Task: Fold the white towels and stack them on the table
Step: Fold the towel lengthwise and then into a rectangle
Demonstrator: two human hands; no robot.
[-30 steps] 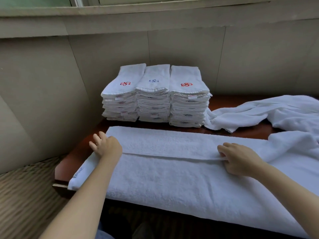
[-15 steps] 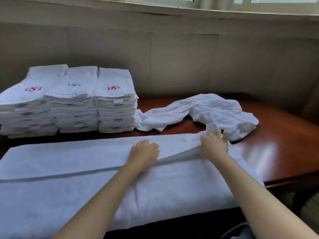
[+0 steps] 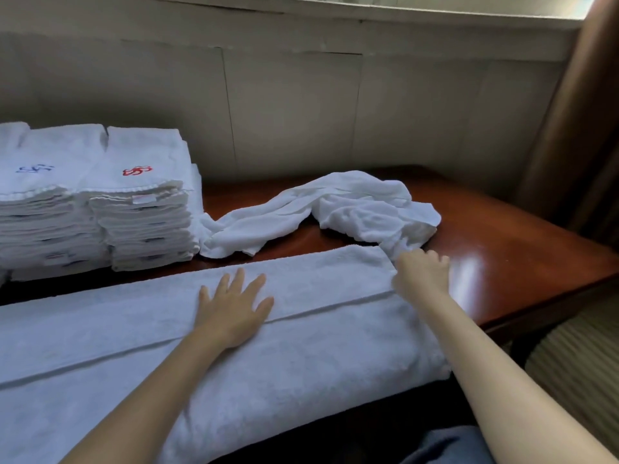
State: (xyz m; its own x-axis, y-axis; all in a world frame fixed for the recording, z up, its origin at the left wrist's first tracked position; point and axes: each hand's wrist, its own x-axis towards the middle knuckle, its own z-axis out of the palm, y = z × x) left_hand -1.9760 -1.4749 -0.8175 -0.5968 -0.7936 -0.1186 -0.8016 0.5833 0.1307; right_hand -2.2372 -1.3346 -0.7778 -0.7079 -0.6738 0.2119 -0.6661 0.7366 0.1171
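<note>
A long white towel (image 3: 140, 336) lies folded lengthwise across the front of the dark wooden table (image 3: 502, 249). My left hand (image 3: 234, 306) presses flat on its folded upper layer, fingers spread. My right hand (image 3: 422, 273) is at the towel's right end, fingers bent over the end edge; whether it pinches the cloth is unclear. A crumpled white towel (image 3: 335, 209) lies behind, in the middle of the table. Stacks of folded white towels (image 3: 100, 202) with red and blue embroidery stand at the back left.
A panelled wall rises right behind the table. A brown curtain (image 3: 576, 122) hangs at the right. The table's right edge drops to striped carpet (image 3: 576, 373). Bare shiny wood shows right of my right hand.
The view has swung right along the towel. My right hand has moved to the towel's right end and laid the raised corner down. My left hand now lies flat with spread fingers.
</note>
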